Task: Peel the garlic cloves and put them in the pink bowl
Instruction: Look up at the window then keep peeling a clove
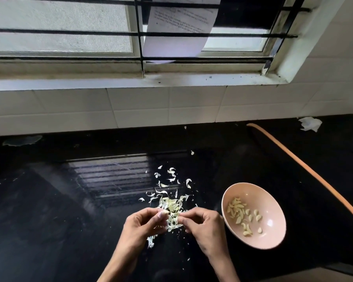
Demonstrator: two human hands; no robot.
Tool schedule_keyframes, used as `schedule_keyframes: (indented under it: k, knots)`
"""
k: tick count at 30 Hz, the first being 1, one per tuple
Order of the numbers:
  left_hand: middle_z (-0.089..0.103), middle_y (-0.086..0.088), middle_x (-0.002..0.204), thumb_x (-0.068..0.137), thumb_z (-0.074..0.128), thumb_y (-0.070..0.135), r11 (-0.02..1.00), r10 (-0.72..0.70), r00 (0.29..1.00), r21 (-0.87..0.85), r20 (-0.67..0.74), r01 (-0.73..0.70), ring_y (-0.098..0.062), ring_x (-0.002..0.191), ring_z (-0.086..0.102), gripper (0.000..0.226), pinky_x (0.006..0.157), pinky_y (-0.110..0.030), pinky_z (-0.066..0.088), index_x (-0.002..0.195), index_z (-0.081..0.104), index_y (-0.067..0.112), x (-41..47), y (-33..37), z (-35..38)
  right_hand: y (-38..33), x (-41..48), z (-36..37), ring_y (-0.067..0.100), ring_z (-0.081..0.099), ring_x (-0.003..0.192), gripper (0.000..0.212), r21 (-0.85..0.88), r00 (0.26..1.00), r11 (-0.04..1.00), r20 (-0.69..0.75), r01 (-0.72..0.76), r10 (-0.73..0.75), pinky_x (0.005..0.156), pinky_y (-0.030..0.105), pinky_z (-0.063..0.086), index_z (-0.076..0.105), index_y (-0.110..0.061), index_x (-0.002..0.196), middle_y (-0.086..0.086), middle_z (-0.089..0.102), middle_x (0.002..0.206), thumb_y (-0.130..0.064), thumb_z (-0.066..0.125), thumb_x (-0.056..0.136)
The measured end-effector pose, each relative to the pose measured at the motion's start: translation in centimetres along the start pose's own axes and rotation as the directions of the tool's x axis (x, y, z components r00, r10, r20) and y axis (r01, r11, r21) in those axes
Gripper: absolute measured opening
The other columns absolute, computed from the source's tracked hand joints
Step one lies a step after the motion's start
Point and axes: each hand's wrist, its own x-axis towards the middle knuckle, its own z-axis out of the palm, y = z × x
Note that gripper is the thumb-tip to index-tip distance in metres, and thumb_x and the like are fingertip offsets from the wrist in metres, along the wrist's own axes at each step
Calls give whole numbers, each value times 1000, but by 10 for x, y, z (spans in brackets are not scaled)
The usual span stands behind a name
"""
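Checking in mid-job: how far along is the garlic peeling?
Done: many peeled cloves lie in the pink bowl, and loose skins litter the counter. In hand: left hand and right hand pinch a garlic piece between them. Left: I cannot tell if unpeeled cloves remain among the skins.

The clove (165,211) pinched between left grip (146,222) and right grip (202,224) is mostly hidden by peels (172,206); print on the paper (177,27) is too blurred to read.

You have a black counter (49,220) bearing scattered garlic skins (171,204), the pink bowl (273,208), an orange hose (313,174) and crumpled paper (311,124)
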Motion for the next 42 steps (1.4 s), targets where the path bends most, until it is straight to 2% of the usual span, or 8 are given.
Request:
schedule_keyframes:
  k: [3,8,16,25,29,35,39,42]
  knots:
    - [71,-14,79,80,70,16,1000,13,1000,-17,4,-13,-16,73,67,26,66,-27,59,93,71,-6,2,-2,-1,-5,6,1,10,67,69,22,-152,989,982,-77,111,-124,62,20,53,69,-27,68,-11,69,72,-19,89,69]
    - [70,-7,72,88,65,13,995,57,998,79,22,-59,-13,69,66,18,65,-26,59,90,70,-4,5,-5,-4,-20,2,3,9,72,84,26,122,979,984,146,128,-146,75,25,58,81,-29,92,-7,76,88,-7,82,79]
    - [73,-6,73,92,67,17,966,88,996,247,-17,-81,-16,71,70,14,66,-22,56,83,73,8,6,-8,-7,-12,-1,9,14,63,64,9,405,994,913,-72,-44,80,65,27,55,79,-14,82,7,74,74,-5,77,83]
    - [72,12,68,69,87,44,495,441,886,863,-144,-106,-14,65,66,19,57,-28,44,69,72,31,22,-7,-19,29,6,-73,14,67,54,17,325,771,946,-604,7,202,53,22,51,77,-24,71,7,75,72,-9,84,76]
    - [58,11,63,71,75,59,392,422,900,917,-109,-73,-17,64,55,34,59,-29,38,71,66,26,31,-8,-15,39,14,-76,12,72,60,24,276,807,961,-569,9,156,52,18,53,72,-19,78,13,76,79,3,70,87]
    - [53,21,103,83,79,20,399,457,883,862,109,-313,-6,87,62,21,62,-31,55,98,77,33,41,-39,-38,37,-10,-23,4,70,96,42,13,875,984,-459,179,-153,83,15,54,76,-17,100,-5,73,111,17,53,90]
    - [58,20,96,62,91,37,423,547,836,876,-44,-231,-5,92,53,20,57,-22,41,65,72,32,35,-36,-43,71,-27,22,2,51,128,34,-253,910,955,-341,155,-238,109,22,36,71,-24,121,-15,61,135,-30,56,91]
    - [59,0,127,60,84,57,472,566,807,869,-167,-151,-22,123,48,47,88,-37,50,83,67,19,38,-47,-52,97,-28,37,20,35,142,77,-395,897,918,-417,-31,-149,115,36,19,47,-17,147,5,43,154,-69,37,92]
